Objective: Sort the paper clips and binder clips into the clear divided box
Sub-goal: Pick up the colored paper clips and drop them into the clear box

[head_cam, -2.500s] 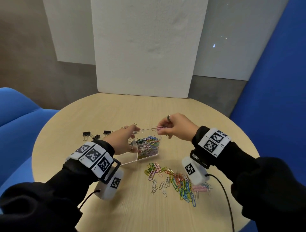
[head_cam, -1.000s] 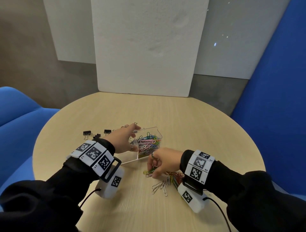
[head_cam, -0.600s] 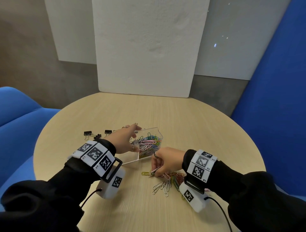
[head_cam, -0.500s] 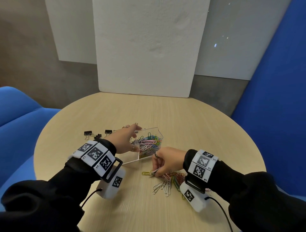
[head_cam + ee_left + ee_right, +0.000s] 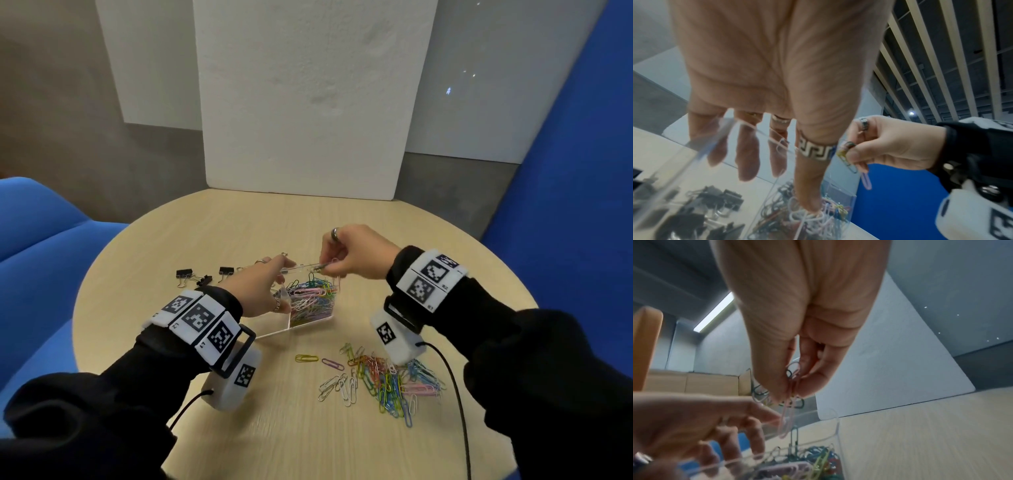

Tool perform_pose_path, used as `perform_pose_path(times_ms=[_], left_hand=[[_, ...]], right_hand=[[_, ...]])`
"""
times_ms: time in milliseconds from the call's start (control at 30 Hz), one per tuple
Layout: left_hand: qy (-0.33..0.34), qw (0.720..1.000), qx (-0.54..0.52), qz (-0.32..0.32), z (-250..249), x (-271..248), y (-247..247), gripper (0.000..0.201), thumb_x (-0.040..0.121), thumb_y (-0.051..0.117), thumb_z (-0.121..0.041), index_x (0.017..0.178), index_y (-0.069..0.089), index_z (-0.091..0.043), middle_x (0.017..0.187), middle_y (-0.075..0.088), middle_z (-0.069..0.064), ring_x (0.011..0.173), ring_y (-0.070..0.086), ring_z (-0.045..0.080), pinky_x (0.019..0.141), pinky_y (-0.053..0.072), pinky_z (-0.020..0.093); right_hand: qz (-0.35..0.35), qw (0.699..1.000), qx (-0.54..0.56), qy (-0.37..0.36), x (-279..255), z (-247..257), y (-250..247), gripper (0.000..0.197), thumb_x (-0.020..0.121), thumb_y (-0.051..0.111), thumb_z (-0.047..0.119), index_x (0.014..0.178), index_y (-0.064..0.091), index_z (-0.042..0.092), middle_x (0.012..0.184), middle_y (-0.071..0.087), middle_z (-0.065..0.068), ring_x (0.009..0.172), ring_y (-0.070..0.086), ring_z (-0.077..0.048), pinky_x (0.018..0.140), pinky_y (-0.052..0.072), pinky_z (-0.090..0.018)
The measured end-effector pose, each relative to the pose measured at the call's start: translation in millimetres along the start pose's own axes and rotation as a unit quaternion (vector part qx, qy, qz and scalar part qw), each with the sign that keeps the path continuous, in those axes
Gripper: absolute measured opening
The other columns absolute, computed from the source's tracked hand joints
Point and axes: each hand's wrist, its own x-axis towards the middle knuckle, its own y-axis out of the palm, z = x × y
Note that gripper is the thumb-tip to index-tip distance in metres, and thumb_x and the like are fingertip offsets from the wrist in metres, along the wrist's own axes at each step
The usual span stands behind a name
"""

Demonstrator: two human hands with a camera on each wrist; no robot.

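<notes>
Above the clear divided box (image 5: 310, 320) | our right hand (image 5: 356, 251) pinches paper clips (image 5: 865, 177), long axis vertical, pointing six o'clock | left hand (image 5: 258, 289) grips box wall.

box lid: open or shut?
Open. The left hand holds the clear lid raised over the clear divided box while the right hand hangs paper clips above it.

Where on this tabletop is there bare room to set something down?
Bare wood lies on the far half of the table, between the clear box and the white foam board, and along the near edge. Crowded: the loose paper clips at near right, and the binder clips left of the box.
</notes>
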Motion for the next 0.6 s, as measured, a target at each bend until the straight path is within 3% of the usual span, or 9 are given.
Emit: perform_pose_path(times_ms=[100, 200, 300, 433, 600], left_hand=[[0.0, 1.0, 0.0, 0.0, 0.0, 0.1, 0.1, 0.071, 0.082, 0.069, -0.025, 0.14, 0.028, -0.021, 0.137, 0.045, 0.004, 0.116, 0.051, 0.02, 0.096, 0.044, 0.031], [-0.001, 1.0, -0.003, 0.002, 0.5, -0.1, 0.2, 0.072, 0.082, 0.069, -0.025, 0.14, 0.027, -0.022, 0.137, 0.045, 0.004, 0.118, 0.05, 0.019, 0.096, 0.042, 0.029], [-0.002, 1.0, -0.004, 0.002, 0.4, 0.1, 0.2, 0.072, 0.082, 0.068, -0.024, 0.14, 0.027, -0.022, 0.137, 0.045, 0.004, 0.119, 0.049, 0.019, 0.096, 0.04, 0.028], [0.001, 1.0, 0.005, 0.0, -0.6, 0.0, -0.3, 0.071, 0.082, 0.068, -0.025, 0.14, 0.027, -0.021, 0.136, 0.045, 0.004, 0.118, 0.049, 0.018, 0.091, 0.039, 0.025], [0.001, 1.0, -0.001, 0.001, 0.5, 0.1, -0.4, 0.071, 0.082, 0.069, -0.025, 0.14, 0.028, -0.022, 0.137, 0.045, 0.004, 0.118, 0.049, 0.019, 0.096, 0.041, 0.028]], right_hand=[[0.001, 0.998, -0.057, -0.007, 11.3, 5.5, 9.9, 0.003, 0.082, 0.068, 0.01, 0.084, 0.067, 0.011, 0.085, 0.068, -0.006, 0.072, 0.057, -0.013, 0.059, 0.043, -0.009], [0.001, 0.997, -0.075, -0.023, 16.1, 4.8, 23.9, 0.01, 0.082, 0.066, 0.007, 0.091, 0.07, 0.005, 0.093, 0.07, -0.006, 0.076, 0.057, -0.011, 0.061, 0.038, -0.003], [0.019, 0.996, -0.083, -0.03, 16.5, 3.3, 33.2, 0.015, 0.081, 0.067, 0.006, 0.095, 0.072, 0.007, 0.096, 0.072, -0.006, 0.088, 0.064, -0.014, 0.072, 0.043, -0.011], [0.029, 0.998, -0.051, -0.035, 13.2, 0.0, 33.3, 0.027, 0.082, 0.067, 0.005, 0.107, 0.069, 0.012, 0.106, 0.07, -0.003, 0.088, 0.063, -0.01, 0.079, 0.048, -0.016], [0.035, 0.997, -0.068, 0.01, 10.9, -7.6, 24.1, 0.025, 0.083, 0.069, 0.018, 0.107, 0.066, 0.016, 0.101, 0.067, -0.002, 0.082, 0.057, -0.011, 0.072, 0.045, -0.02]])
